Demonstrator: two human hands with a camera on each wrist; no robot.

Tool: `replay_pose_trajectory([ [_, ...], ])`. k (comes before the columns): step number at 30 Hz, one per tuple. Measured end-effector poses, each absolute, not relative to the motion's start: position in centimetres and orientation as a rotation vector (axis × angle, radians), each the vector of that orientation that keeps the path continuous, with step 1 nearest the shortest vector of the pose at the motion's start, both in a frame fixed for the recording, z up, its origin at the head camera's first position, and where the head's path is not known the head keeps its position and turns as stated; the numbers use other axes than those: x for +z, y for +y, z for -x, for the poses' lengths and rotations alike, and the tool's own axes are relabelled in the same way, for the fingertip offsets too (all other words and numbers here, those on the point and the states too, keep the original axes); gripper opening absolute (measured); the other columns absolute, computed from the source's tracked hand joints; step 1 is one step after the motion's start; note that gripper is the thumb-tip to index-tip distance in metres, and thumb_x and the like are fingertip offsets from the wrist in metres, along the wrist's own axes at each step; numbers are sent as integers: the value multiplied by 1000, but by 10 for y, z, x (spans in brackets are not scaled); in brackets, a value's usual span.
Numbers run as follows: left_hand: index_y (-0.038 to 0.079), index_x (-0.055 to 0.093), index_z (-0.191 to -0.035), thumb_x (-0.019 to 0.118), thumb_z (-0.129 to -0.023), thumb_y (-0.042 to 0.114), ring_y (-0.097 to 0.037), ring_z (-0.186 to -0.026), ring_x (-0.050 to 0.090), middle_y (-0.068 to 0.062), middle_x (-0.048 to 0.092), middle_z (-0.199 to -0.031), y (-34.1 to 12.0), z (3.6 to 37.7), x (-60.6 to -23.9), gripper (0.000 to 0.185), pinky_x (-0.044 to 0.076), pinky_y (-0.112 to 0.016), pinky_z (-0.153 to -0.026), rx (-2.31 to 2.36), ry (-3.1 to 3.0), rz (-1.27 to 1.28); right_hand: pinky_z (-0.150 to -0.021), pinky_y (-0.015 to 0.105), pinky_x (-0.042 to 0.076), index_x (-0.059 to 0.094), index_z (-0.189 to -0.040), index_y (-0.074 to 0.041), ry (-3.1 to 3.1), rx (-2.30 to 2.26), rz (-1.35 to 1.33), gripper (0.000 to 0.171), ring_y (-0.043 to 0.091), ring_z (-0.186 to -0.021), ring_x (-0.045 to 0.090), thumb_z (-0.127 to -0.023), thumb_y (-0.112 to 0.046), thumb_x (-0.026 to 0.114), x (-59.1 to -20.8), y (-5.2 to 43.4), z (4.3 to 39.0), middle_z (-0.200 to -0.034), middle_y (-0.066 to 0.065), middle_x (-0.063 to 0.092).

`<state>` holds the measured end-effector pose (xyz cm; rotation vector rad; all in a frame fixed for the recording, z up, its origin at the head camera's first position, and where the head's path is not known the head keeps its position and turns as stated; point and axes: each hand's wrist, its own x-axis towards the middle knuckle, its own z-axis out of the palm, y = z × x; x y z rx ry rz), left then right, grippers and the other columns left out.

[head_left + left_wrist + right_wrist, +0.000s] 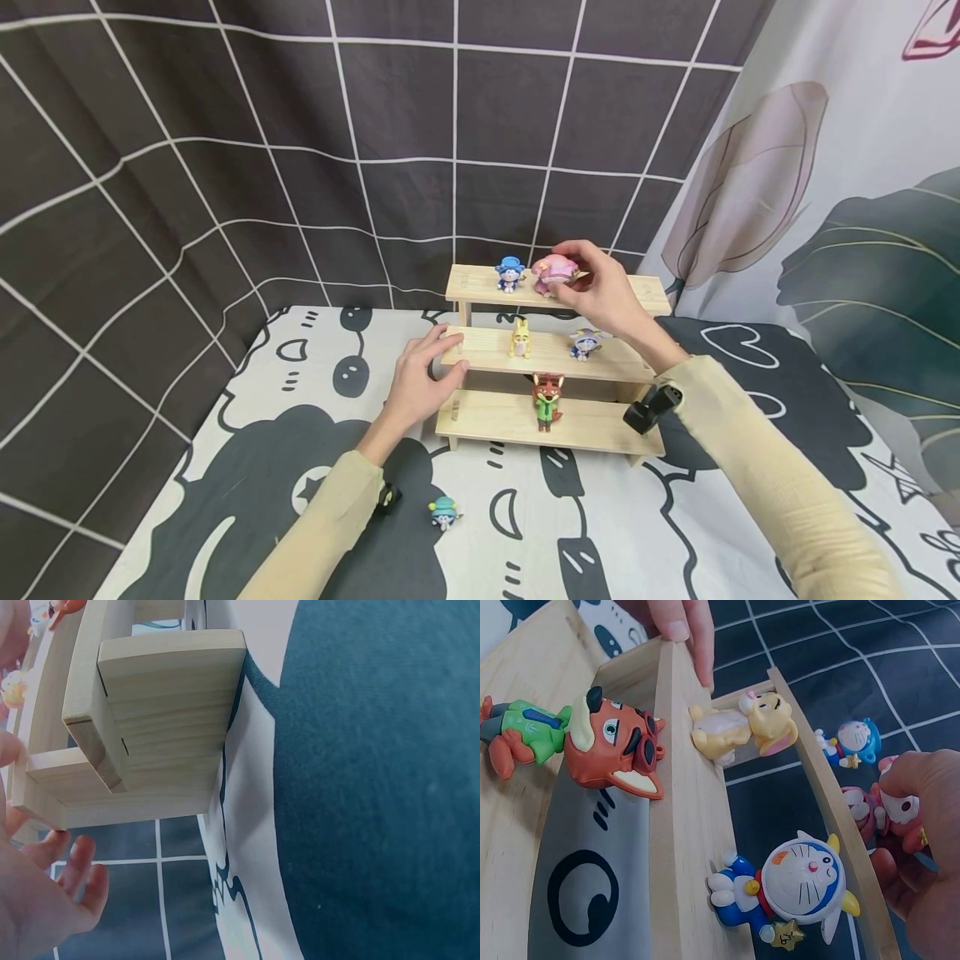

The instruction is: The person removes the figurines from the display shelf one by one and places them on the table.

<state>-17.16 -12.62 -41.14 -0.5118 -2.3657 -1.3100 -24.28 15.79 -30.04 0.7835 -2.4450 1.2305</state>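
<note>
A three-tier wooden display shelf (487,414) stands on the patterned cloth. My right hand (606,293) pinches a pink figurine (553,271) at the top tier, beside a blue-hatted figurine (510,275). At the left end of the middle tier, my left hand (420,379) grips the board, thumb at its front edge. That tier bears a yellow rabbit figurine (742,727) and a blue-and-white cat figurine (799,881) holding a star. A fox figurine (607,742) in a green shirt is upright on the bottom tier.
On the cloth in front of the shelf, near my left sleeve, is a small figurine with a teal hat (444,512). A dark curtain with white grid lines (397,108) hangs close behind the shelf. A pale leaf-patterned curtain (847,167) hangs at the right.
</note>
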Motion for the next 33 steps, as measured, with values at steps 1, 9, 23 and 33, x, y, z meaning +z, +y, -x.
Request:
replay_pose_trajectory([
  [1,4,70,-125,74,-87,15,-36,-122,51,-18,52,-145,-126,172,-411,40,46,-53,-95,-1309,-2364,513,-76,23,49,58,-127,2,-2444,1226,-785,45,27,-94,58,-85,3,73,-300,158,243,-117,19,62],
  [9,4,69,-126,75,-87,14,-37,-122,51,-20,52,-145,-126,172,-412,41,45,-54,-95,-1308,-2355,514,-74,21,48,57,-127,3,-2441,1208,-793,47,26,-93,59,-84,3,75,-300,158,243,-118,19,62],
  [23,5,70,-125,74,-87,15,-37,-122,51,-18,51,-145,-125,172,-411,40,45,-54,-95,-1303,-2357,511,-73,22,49,57,-126,5,-2434,1179,-810,47,25,-95,59,-83,3,76,-299,156,239,-115,18,62],
  [33,5,69,-126,74,-87,15,-37,-122,51,-20,51,-145,-125,171,-412,40,44,-55,-96,-1308,-2360,505,-73,27,50,58,-125,3,-2418,1169,-817,47,27,-96,59,-82,3,77,-299,157,235,-116,18,62],
])
